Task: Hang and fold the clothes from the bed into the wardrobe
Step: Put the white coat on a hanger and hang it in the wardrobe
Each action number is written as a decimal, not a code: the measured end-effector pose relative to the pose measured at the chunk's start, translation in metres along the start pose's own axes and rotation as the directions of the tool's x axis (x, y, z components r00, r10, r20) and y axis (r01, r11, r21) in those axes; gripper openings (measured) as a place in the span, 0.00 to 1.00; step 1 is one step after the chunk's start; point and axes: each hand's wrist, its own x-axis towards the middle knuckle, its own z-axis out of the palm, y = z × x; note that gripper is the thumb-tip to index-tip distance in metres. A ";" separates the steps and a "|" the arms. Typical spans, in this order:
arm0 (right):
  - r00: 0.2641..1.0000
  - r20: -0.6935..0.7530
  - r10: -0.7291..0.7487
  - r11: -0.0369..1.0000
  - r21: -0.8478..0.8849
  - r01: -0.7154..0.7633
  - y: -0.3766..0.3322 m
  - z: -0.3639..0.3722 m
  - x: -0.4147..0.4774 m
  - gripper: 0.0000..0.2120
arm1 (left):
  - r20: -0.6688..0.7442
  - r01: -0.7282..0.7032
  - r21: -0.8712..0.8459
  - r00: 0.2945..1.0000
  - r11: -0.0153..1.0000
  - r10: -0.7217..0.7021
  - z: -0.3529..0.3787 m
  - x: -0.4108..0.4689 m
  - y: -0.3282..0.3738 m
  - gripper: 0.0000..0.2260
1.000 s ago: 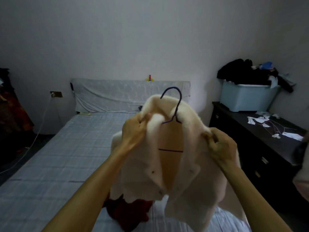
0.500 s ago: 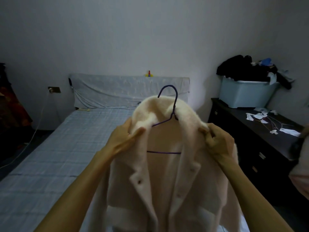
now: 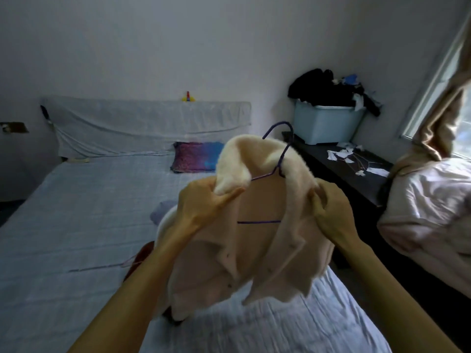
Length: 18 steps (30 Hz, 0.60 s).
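The grip of the left hand point(image 3: 204, 203) is closed on the left end of the fluffy collar, which sticks up out of the fist. The grip of the right hand point(image 3: 331, 212) is clenched on the right side of the collar, with the fingers curled into the fabric. Between them hangs the cream jacket point(image 3: 293, 253), open at the front, on a purple wire hanger point(image 3: 258, 222). The hook of the hanger rises above the collar and leans to the right.

Half a second ago the jacket hung long and its lower part ran out of the bottom of the view. Now it is bunched higher, and its hem shows in the air above the bed point(image 3: 89, 212). Both hands hold the same places as before.

The view has turned to the right. A colourful pillow point(image 3: 196, 156) now shows at the head of the bed, to the left of the collar. A red garment point(image 3: 142, 253) shows on the bed beside the left forearm. On the right stands the dark worktop point(image 3: 356, 179) with the light blue bin point(image 3: 326, 123) full of dark clothes. A beige curtain point(image 3: 438, 128) and a pale quilt point(image 3: 428, 212) have come into view at the right edge.
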 end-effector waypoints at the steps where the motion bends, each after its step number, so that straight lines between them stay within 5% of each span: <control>1: 1.000 -0.015 0.021 1.000 0.000 -0.021 -0.002 -0.009 -0.005 0.17 | 0.004 -0.011 -0.027 1.000 1.000 0.011 0.004 -0.001 0.007 0.18; 9: 0.975 -0.198 -0.099 0.986 -0.155 0.068 -0.009 -0.073 -0.041 0.18 | -0.031 -0.103 -0.168 0.995 0.980 0.100 0.037 -0.015 0.060 0.24; 18: 0.923 -0.379 -0.075 0.968 -0.248 -0.024 0.045 -0.204 -0.105 0.15 | 0.037 -0.213 -0.187 0.974 0.959 0.223 0.091 -0.066 0.188 0.25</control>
